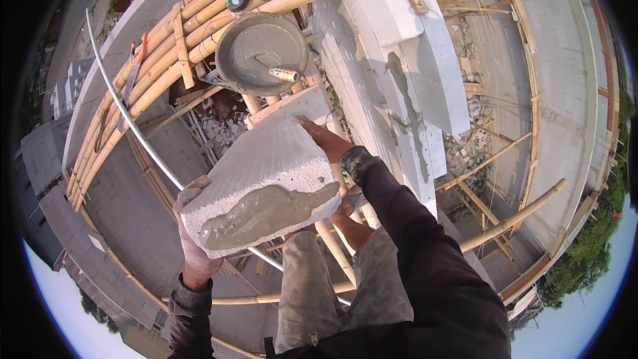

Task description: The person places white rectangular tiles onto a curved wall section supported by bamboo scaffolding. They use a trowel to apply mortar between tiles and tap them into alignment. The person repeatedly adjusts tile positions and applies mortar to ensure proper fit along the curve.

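1. Left hand (189,242) and right hand (327,139) grasp a pale block (259,159) in front of the round bucket (223,70).
2. Likely hefty, rigid, chip-prone; best held by its sides, clear of slick mortar (256,216).

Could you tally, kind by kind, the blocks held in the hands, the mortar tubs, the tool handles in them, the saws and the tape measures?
Pale block, held between the left hand and right hand: 1
Mortar tub: 1
Tool handle in the tub: 1
Orange-handled saw: 1
Tape measure: 1
Total: 5
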